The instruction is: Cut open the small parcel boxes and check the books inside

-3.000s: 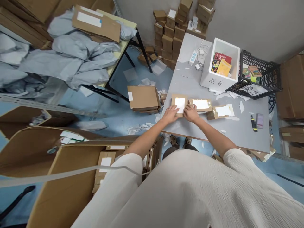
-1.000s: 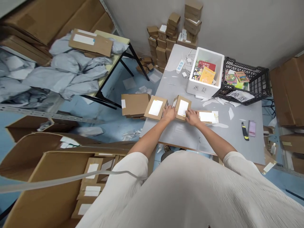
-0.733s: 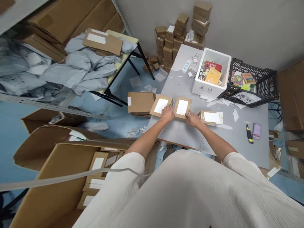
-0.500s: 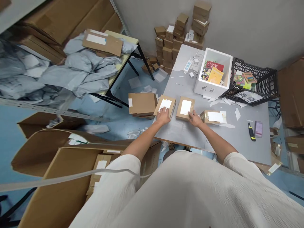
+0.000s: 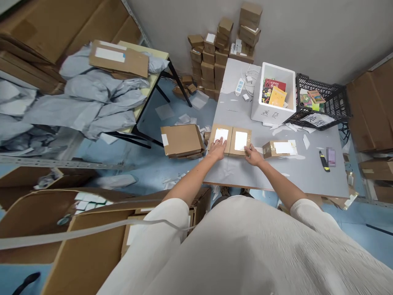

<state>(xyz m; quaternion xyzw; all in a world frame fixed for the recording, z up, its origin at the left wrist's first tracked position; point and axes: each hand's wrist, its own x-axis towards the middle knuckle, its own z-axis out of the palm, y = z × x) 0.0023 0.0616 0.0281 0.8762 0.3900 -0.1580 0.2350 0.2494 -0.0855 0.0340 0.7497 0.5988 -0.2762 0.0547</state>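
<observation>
Two small brown cardboard boxes lie side by side on the grey table (image 5: 227, 172), edges touching. Both carry a white label on top. My left hand (image 5: 217, 150) rests on the left box (image 5: 221, 133), its fingers spread over the lower part of the label. At the right box (image 5: 240, 141), my right hand (image 5: 254, 156) grips the lower right edge, with fingertips beside the label. The undersides of both boxes are hidden. A third labelled box (image 5: 280, 148) lies to the right of my right hand, apart from it.
A white bin (image 5: 273, 111) and a black crate (image 5: 337, 98) with books stand at the back. A yellow-black utility knife (image 5: 324, 161) lies right. Flat cartons (image 5: 181, 140) are beyond the table's left edge. A large open carton (image 5: 92, 246) stands at my left.
My left hand has brought the left box rightward against the right box, closing the gap between them. My right hand stays at the right box. The camera view has shifted slightly.
</observation>
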